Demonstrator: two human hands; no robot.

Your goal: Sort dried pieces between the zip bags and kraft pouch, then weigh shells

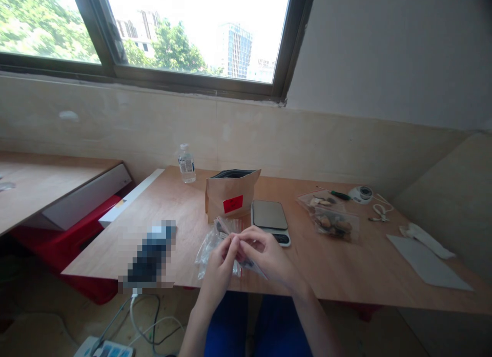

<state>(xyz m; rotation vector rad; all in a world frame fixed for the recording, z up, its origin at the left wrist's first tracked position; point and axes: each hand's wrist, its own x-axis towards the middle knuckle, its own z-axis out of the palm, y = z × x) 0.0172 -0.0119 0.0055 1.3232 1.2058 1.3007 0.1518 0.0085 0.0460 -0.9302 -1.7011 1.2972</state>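
Two bare hands here, left hand [222, 255] and right hand [269, 250], fingertips brought together and pinching one small clear zip bag [254, 265] between them. That bag's just above the near edge of the table [326, 275], right in front of the person's lap; can't really tell what's in it, fingers cover most of it.

Just left of it there's a heap of clear plastic bags [209, 250], overlapping too much to count. Behind the hands: one brown paper bag [230, 195], standing open with one red label, and one kitchen scale [269, 213] beside it on the right, nothing on the plate.

Further right, two filled zip bags [334, 225] partly overlapping, one green-handled screwdriver [340, 195], one white dome camera [361, 194] with its cable, and one flat white sheet [426, 265]. Over on the left, one water bottle [187, 167] at the back and one pixelated dark object [150, 254] nearer the front.
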